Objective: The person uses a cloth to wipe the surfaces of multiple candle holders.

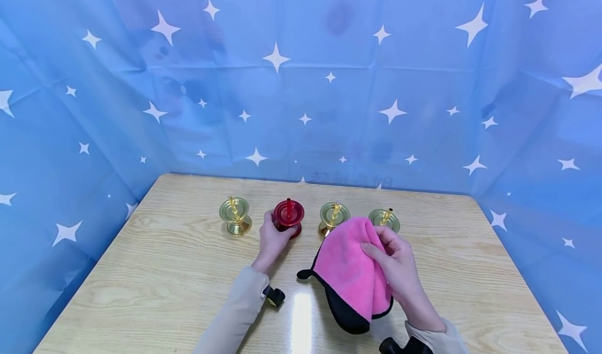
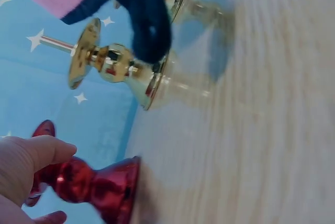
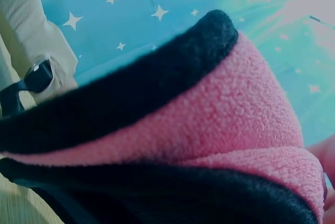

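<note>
My left hand (image 1: 271, 243) grips a red metallic candle holder (image 1: 289, 214), thumb and fingers about it below its dish. Its foot stands on the table or very close to it; in the left wrist view the red candle holder (image 2: 112, 187) is partly covered by the thumb. My right hand (image 1: 400, 262) pinches a pink plush cloth (image 1: 348, 265) with black edging and a small black loop, which hangs folded. In the right wrist view the cloth (image 3: 246, 98) fills most of the picture and hides the fingers' grip. A gold candle holder (image 1: 335, 215) stands behind the cloth, its foot partly covered.
Another gold candle holder (image 1: 239, 226) stands left of the red one. A further gold one (image 1: 384, 219) is at the right, its lower part hidden by the cloth and hand. The light wooden table (image 1: 155, 270) ends at a blue starred curtain (image 1: 310, 108).
</note>
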Demonstrator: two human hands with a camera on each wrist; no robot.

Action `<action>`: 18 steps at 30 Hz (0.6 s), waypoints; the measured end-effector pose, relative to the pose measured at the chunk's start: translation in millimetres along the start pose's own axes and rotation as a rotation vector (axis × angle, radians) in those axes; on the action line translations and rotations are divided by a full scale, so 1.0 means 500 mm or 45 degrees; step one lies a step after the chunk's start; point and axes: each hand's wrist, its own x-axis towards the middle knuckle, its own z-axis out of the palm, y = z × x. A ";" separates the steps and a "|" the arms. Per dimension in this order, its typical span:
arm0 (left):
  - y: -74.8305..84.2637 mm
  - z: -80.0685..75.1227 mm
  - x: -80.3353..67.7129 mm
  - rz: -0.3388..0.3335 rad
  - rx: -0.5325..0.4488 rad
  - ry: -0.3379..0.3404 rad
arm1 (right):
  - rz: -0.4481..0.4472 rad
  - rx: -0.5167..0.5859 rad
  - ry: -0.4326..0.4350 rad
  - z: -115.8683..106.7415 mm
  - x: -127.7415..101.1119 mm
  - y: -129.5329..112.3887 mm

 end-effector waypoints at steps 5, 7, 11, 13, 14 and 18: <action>0.010 -0.036 -0.006 -0.028 0.025 -0.046 | 0.009 -0.011 0.010 0.000 0.002 0.001; 0.010 -0.052 -0.008 -0.032 0.040 -0.060 | 0.014 -0.018 0.017 0.001 0.002 0.002; 0.001 -0.081 -0.016 -0.001 0.076 -0.074 | 0.015 -0.017 0.023 0.001 0.003 0.003; -0.002 -0.095 -0.021 0.015 0.089 -0.070 | 0.015 -0.007 0.022 0.001 0.004 0.004; -0.004 -0.102 -0.023 0.020 0.097 -0.060 | 0.015 -0.001 0.021 0.001 0.004 0.005; -0.010 -0.122 -0.027 0.025 0.069 0.012 | 0.013 0.021 0.019 0.001 0.005 0.006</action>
